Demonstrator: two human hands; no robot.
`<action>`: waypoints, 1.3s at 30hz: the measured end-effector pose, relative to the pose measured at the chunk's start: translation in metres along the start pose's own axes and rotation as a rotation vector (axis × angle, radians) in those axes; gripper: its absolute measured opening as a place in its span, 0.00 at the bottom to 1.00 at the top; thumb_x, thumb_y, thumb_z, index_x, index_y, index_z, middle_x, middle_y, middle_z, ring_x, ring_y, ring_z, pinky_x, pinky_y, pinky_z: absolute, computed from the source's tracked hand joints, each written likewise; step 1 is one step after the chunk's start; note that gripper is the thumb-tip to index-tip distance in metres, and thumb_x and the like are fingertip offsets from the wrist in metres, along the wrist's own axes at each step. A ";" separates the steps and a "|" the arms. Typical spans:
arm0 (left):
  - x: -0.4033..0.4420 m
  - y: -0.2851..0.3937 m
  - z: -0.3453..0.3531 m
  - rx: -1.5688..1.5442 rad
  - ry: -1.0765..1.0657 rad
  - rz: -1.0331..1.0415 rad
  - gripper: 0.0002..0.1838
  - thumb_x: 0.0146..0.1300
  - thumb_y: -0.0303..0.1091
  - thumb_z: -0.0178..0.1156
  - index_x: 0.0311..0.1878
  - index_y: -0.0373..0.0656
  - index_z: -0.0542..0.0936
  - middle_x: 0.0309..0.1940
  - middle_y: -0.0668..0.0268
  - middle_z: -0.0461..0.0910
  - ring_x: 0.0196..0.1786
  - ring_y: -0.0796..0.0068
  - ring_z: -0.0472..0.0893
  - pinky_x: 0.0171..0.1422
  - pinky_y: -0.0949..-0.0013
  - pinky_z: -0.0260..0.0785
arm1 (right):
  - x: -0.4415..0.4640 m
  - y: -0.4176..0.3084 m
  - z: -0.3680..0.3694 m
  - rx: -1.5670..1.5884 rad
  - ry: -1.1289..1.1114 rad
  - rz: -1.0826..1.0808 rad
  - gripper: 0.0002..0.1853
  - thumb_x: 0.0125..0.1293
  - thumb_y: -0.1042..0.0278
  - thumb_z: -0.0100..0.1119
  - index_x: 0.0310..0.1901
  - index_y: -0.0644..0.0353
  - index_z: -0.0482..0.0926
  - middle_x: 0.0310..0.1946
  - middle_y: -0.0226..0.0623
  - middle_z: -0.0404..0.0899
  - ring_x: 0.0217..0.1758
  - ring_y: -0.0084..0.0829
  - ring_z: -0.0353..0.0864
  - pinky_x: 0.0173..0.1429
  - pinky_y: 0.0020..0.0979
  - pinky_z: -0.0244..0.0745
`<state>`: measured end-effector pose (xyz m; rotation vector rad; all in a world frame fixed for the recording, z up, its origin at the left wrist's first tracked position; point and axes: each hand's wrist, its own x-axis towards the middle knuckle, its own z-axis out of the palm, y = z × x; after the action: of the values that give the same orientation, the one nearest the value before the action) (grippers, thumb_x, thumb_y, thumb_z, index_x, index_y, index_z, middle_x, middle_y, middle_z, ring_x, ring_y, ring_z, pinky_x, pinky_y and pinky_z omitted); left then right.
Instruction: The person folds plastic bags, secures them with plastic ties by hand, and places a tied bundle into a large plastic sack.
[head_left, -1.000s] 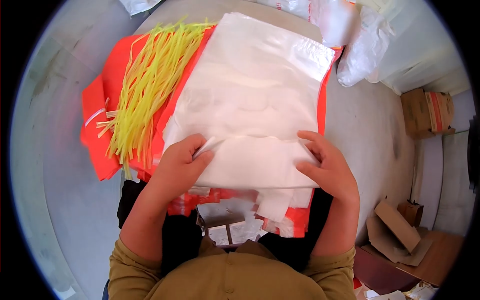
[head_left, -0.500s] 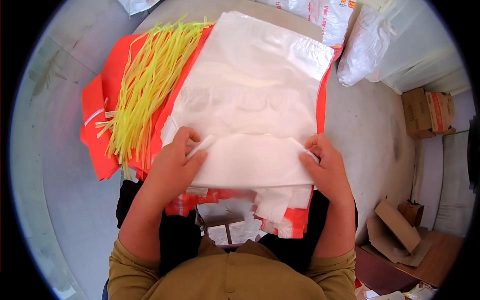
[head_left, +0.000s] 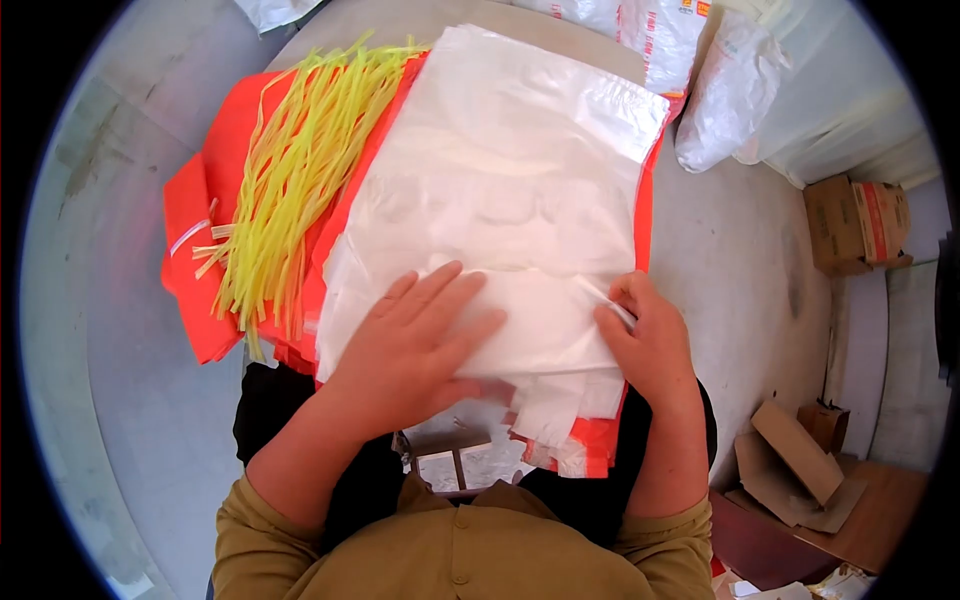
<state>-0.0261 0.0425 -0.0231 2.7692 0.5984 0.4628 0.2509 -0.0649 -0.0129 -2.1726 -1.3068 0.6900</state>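
Note:
A stack of white plastic bags lies across my lap on top of red plastic bags. The near end of the top white bag is folded over. My left hand rests flat on this folded part, its fingers spread and slightly blurred. At the right edge my right hand pinches the fold of the white bag between thumb and fingers. White and red handle strips hang below the fold. Left of the stack, a bundle of yellow ties is spread over the red bags.
Packed white sacks stand at the top right. Cardboard boxes sit by the right wall, and an opened carton lies at lower right. A wooden frame shows between my legs.
My left hand has let go of the fold's left corner and moved right, opening flat onto the white bag. My right hand has stayed at the right corner.

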 end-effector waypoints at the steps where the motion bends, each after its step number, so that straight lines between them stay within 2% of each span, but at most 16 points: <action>1: 0.001 0.001 0.002 -0.007 -0.047 0.002 0.43 0.52 0.50 0.79 0.72 0.50 0.76 0.75 0.53 0.72 0.77 0.45 0.70 0.77 0.43 0.65 | -0.001 -0.003 -0.002 -0.057 0.007 0.023 0.13 0.69 0.64 0.66 0.50 0.59 0.77 0.44 0.50 0.87 0.48 0.54 0.87 0.52 0.44 0.81; 2: 0.001 0.001 0.002 -0.012 -0.094 0.004 0.46 0.51 0.51 0.79 0.74 0.50 0.75 0.77 0.54 0.70 0.80 0.46 0.68 0.80 0.42 0.63 | -0.002 -0.006 -0.004 -0.112 0.015 0.045 0.14 0.69 0.63 0.67 0.49 0.59 0.78 0.45 0.49 0.87 0.48 0.53 0.87 0.52 0.44 0.81; 3: 0.001 0.001 0.000 -0.034 -0.103 -0.002 0.43 0.52 0.46 0.78 0.73 0.49 0.76 0.78 0.54 0.70 0.80 0.47 0.67 0.80 0.42 0.62 | -0.003 -0.007 -0.005 -0.167 0.025 0.067 0.14 0.68 0.62 0.68 0.49 0.59 0.78 0.46 0.48 0.87 0.48 0.53 0.87 0.52 0.44 0.81; 6: 0.001 -0.003 0.003 -0.025 -0.102 -0.024 0.42 0.52 0.39 0.77 0.73 0.49 0.76 0.78 0.53 0.70 0.81 0.49 0.67 0.81 0.42 0.60 | -0.010 -0.007 -0.005 -0.345 0.168 -0.153 0.17 0.64 0.61 0.73 0.51 0.56 0.82 0.51 0.44 0.88 0.54 0.51 0.86 0.57 0.46 0.81; 9: -0.001 -0.005 0.004 -0.044 -0.110 -0.034 0.41 0.52 0.35 0.76 0.73 0.48 0.76 0.78 0.54 0.69 0.81 0.50 0.67 0.82 0.43 0.59 | -0.009 -0.014 0.003 -0.291 0.114 -0.777 0.25 0.58 0.63 0.76 0.57 0.56 0.82 0.62 0.43 0.84 0.67 0.47 0.81 0.67 0.49 0.77; 12: 0.002 -0.002 0.003 -0.013 -0.130 -0.051 0.40 0.51 0.37 0.76 0.72 0.48 0.77 0.77 0.55 0.71 0.81 0.50 0.68 0.81 0.44 0.60 | -0.012 -0.031 0.021 -0.303 -0.200 -0.793 0.34 0.56 0.66 0.76 0.66 0.54 0.79 0.74 0.41 0.75 0.79 0.48 0.70 0.79 0.53 0.66; 15: 0.001 -0.003 0.002 -0.027 -0.105 -0.074 0.39 0.51 0.37 0.77 0.70 0.47 0.79 0.76 0.56 0.73 0.79 0.50 0.70 0.80 0.47 0.63 | -0.006 -0.024 0.022 -0.284 -0.212 -0.745 0.38 0.54 0.71 0.76 0.70 0.53 0.76 0.79 0.40 0.68 0.83 0.47 0.64 0.82 0.53 0.62; 18: -0.002 -0.011 -0.004 -0.065 -0.096 -0.073 0.37 0.50 0.33 0.75 0.68 0.45 0.80 0.74 0.56 0.75 0.78 0.50 0.72 0.78 0.50 0.69 | -0.004 -0.018 0.016 -0.300 -0.193 -0.707 0.39 0.52 0.74 0.75 0.70 0.54 0.76 0.79 0.40 0.69 0.83 0.49 0.64 0.83 0.53 0.62; 21: -0.007 -0.021 -0.013 -0.066 -0.153 -0.067 0.36 0.50 0.28 0.73 0.67 0.43 0.80 0.73 0.55 0.76 0.77 0.49 0.74 0.75 0.52 0.73 | -0.004 -0.012 0.009 -0.395 -0.143 -0.735 0.34 0.52 0.81 0.69 0.65 0.60 0.79 0.75 0.44 0.72 0.79 0.51 0.69 0.79 0.51 0.67; 24: -0.013 -0.027 -0.017 -0.073 -0.151 -0.070 0.36 0.49 0.24 0.70 0.67 0.43 0.80 0.73 0.55 0.77 0.76 0.47 0.75 0.74 0.52 0.75 | -0.001 -0.004 0.000 -0.323 -0.164 -0.678 0.33 0.52 0.84 0.66 0.64 0.62 0.80 0.75 0.44 0.73 0.79 0.53 0.69 0.79 0.51 0.68; 27: -0.019 -0.032 -0.016 -0.077 -0.108 -0.028 0.37 0.44 0.20 0.70 0.65 0.44 0.81 0.73 0.56 0.76 0.75 0.49 0.75 0.71 0.52 0.78 | 0.001 0.006 -0.009 -0.252 -0.207 -0.672 0.34 0.51 0.85 0.67 0.64 0.61 0.80 0.75 0.45 0.72 0.80 0.54 0.68 0.77 0.49 0.70; 30: -0.022 -0.032 -0.020 -0.159 -0.089 -0.080 0.30 0.50 0.21 0.70 0.61 0.44 0.84 0.70 0.54 0.79 0.74 0.45 0.77 0.73 0.51 0.75 | 0.001 0.013 -0.019 -0.128 -0.226 -0.648 0.31 0.53 0.86 0.69 0.62 0.59 0.83 0.72 0.45 0.77 0.77 0.55 0.71 0.74 0.48 0.74; 33: -0.030 -0.043 -0.017 -0.344 0.013 -0.068 0.24 0.55 0.23 0.71 0.58 0.42 0.86 0.67 0.54 0.82 0.72 0.44 0.79 0.73 0.50 0.75 | 0.000 0.024 -0.026 0.119 -0.235 -0.633 0.24 0.55 0.85 0.71 0.56 0.59 0.87 0.63 0.46 0.84 0.71 0.55 0.79 0.69 0.44 0.79; 36: -0.035 -0.050 -0.021 -0.623 0.033 -0.111 0.14 0.64 0.26 0.69 0.52 0.37 0.87 0.61 0.58 0.86 0.65 0.54 0.84 0.67 0.55 0.77 | -0.007 0.025 -0.034 0.375 -0.246 -0.510 0.15 0.61 0.83 0.71 0.50 0.62 0.89 0.50 0.41 0.90 0.55 0.40 0.89 0.58 0.35 0.82; 39: -0.044 -0.045 -0.018 -0.974 -0.039 -0.498 0.15 0.67 0.27 0.71 0.56 0.38 0.84 0.52 0.62 0.87 0.55 0.71 0.85 0.59 0.64 0.77 | -0.011 0.021 -0.032 0.641 -0.226 -0.161 0.09 0.66 0.81 0.69 0.47 0.65 0.88 0.41 0.32 0.89 0.43 0.22 0.85 0.49 0.26 0.79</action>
<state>-0.0865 0.0664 -0.0320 1.6408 0.7557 0.4230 0.2809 -0.0884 -0.0008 -1.4929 -1.1428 1.1296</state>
